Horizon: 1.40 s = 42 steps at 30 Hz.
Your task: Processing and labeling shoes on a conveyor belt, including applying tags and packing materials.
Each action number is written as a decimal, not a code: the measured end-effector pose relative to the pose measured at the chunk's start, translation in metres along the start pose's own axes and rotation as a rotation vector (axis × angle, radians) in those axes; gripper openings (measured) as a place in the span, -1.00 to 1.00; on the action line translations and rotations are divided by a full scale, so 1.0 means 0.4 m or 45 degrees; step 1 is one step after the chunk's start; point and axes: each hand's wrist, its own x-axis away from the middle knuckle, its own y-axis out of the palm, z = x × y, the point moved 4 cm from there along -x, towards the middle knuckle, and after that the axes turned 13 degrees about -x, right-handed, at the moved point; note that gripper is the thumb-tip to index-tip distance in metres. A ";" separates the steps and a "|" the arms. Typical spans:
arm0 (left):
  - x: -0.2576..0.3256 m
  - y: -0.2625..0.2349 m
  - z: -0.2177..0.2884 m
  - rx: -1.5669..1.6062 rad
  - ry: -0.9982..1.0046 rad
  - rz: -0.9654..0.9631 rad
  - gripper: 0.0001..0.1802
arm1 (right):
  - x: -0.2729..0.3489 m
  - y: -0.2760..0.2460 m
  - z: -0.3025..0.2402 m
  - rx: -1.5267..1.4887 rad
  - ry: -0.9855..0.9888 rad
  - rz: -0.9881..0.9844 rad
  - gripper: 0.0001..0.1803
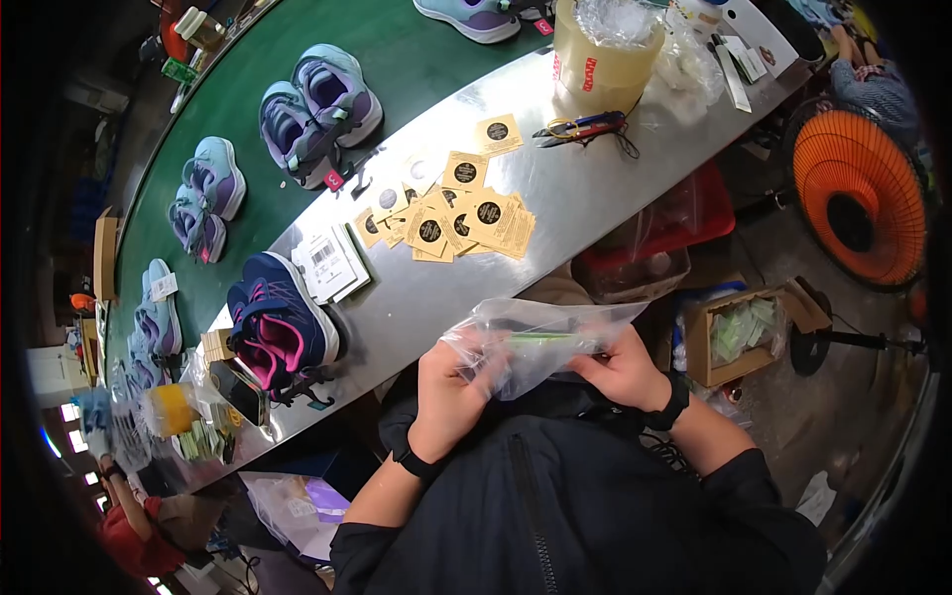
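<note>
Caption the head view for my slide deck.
Both hands, left and right, hold a clear plastic bag beside navy-pink sneakers.

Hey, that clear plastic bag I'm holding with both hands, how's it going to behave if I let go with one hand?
The clear plastic bag looks thin and crumpled, so it would probably sag from whichever hand keeps it. It seems very light, apart from the green strip showing through it. The glossy film may slip between the left hand and right hand.

Both hands (535, 382) grip a clear plastic bag (531, 342).
</note>
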 end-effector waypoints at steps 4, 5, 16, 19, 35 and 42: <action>0.004 -0.008 -0.009 -0.069 -0.083 -0.004 -0.93 | -0.008 0.008 -0.021 0.050 0.048 -0.043 -0.85; 0.005 -0.007 -0.005 -0.052 -0.110 -0.072 -0.91 | -0.010 0.008 -0.022 0.081 0.051 -0.066 -0.85; 0.024 0.027 0.029 0.061 -0.105 -0.054 -0.95 | 0.057 -0.076 0.062 -0.547 0.260 0.161 -0.77; 0.016 0.012 0.014 0.219 -0.049 0.049 -0.95 | 0.072 -0.149 0.062 -0.741 0.284 0.500 -0.75; 0.007 -0.027 -0.018 0.420 -0.258 0.119 -0.80 | 0.038 -0.900 0.462 1.029 0.736 1.564 -0.62; -0.014 -0.022 -0.027 0.404 -0.118 0.094 -0.75 | 0.051 -0.753 0.308 1.477 0.104 1.336 -0.83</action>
